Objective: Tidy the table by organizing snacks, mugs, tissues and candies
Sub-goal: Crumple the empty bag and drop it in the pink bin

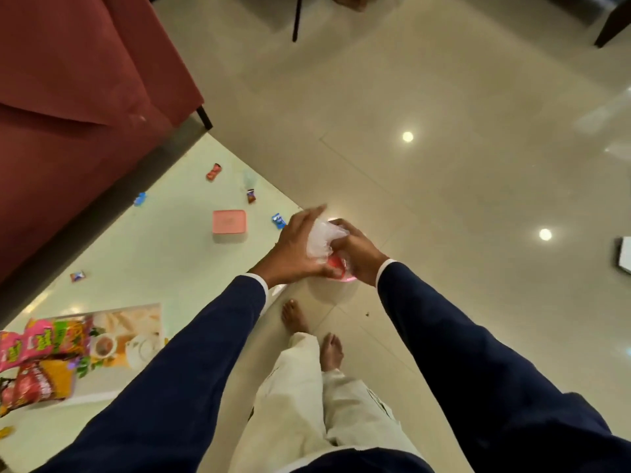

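Observation:
Just past the table's near corner, both hands meet around a crumpled white tissue (322,237) sitting in a small pink container (338,269). My left hand (295,249) cups the tissue from the left with its thumb underneath. From the right, my right hand (356,256) curls round the container and the top of the tissue. Several wrapped candies lie scattered on the pale table (143,254): a red one (214,172), a brown one (251,196) and a blue one (278,220). Snack packets (37,356) are piled at the lower left.
A pink square box (229,222) stands mid-table. A printed tray (133,336) lies under the snack packets. A dark red sofa (75,97) borders the table's far side. Glossy tiled floor stretches to the right, with my bare feet (312,332) below the hands.

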Action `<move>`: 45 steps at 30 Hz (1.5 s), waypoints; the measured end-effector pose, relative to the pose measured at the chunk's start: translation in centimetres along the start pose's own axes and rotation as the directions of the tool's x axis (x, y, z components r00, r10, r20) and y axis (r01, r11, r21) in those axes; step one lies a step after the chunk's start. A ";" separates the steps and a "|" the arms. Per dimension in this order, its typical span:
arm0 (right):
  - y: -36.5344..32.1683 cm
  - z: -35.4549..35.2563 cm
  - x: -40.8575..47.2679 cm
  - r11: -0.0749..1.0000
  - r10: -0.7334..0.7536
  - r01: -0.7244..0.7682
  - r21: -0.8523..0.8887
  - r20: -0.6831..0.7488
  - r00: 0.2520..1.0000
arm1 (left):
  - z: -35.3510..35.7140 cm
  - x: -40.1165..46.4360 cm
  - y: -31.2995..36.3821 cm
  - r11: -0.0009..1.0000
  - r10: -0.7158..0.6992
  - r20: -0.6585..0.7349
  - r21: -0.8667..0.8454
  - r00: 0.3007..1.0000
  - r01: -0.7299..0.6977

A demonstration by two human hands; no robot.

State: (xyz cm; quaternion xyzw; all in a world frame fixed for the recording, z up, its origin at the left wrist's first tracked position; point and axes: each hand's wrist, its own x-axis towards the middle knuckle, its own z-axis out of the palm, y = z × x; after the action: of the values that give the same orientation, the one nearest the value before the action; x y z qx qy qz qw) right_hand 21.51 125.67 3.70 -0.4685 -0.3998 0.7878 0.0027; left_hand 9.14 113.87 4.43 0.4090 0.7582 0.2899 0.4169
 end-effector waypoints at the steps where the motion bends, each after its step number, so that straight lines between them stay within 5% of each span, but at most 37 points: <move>1: 0.2 -0.6 0.6 0.995 0.074 -0.075 0.064 0.019 0.997 | 0.5 1.3 -0.6 0.999 0.018 0.041 0.040 0.999 -0.020; 4: 1.2 -2.7 2.3 0.930 0.210 -0.221 0.295 0.066 0.975 | 2.0 4.7 -1.9 0.990 -0.022 0.035 0.141 0.999 0.017; 7: 2.9 -3.8 4.5 0.894 0.171 -0.200 0.401 0.107 0.979 | 3.8 7.8 -4.2 0.984 -0.100 -0.024 0.144 0.995 0.103; 11: 6.2 -4.3 8.3 0.983 0.160 -0.149 0.103 -0.108 0.981 | 8.2 11.5 -7.2 0.973 -0.220 -0.085 0.045 0.972 0.225; 18: 11.0 -10.2 18.9 0.972 0.188 -0.133 0.194 -0.298 0.936 | 16.9 16.4 -13.4 0.920 -0.292 0.137 -0.230 0.947 0.317; 25: 17.4 -13.6 30.6 0.956 0.166 -0.259 -0.140 -0.469 0.867 | 23.3 20.9 -20.7 0.786 -0.487 0.085 -0.391 0.869 0.479; 29: 20.2 -15.3 35.0 0.846 0.087 -0.334 -0.415 -0.511 0.855 | 26.4 24.2 -24.2 0.803 -0.551 0.004 -0.268 0.834 0.532; 33: 21.8 -17.5 35.9 0.572 -0.016 -0.398 -0.717 -0.496 0.868 | 28.5 25.8 -25.9 0.821 -0.530 0.015 -0.244 0.848 0.517; 36: 21.7 -18.9 36.1 0.652 0.070 -0.319 -0.688 -0.364 0.929 | 28.9 25.3 -26.9 0.881 -0.460 0.102 -0.073 0.882 0.468; 38: 21.1 -19.4 35.6 0.636 0.099 -0.302 -0.710 -0.313 0.945 | 28.6 24.9 -27.2 0.895 -0.434 0.171 0.195 0.885 0.401; 41: 19.9 -19.4 34.3 0.416 -0.055 -0.185 -0.890 -0.228 0.972 | 28.0 24.7 -26.5 0.834 -0.376 0.185 0.494 0.908 0.245; 43: 18.8 -19.5 33.6 0.233 -0.145 -0.120 -0.965 -0.157 0.977 | 27.4 24.8 -25.5 0.815 -0.357 0.194 0.542 0.914 0.203; 45: 17.7 -19.5 33.0 0.200 -0.119 -0.089 -0.976 -0.114 0.986 | 26.7 24.9 -24.2 0.810 -0.368 0.201 0.548 0.908 0.207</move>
State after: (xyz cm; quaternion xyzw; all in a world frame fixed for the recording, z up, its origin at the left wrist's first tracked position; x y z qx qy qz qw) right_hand 24.00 138.42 -36.48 -0.4234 -0.8105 0.3155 -0.2538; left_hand 15.27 125.91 -37.23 0.4235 0.7895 -0.0555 0.4408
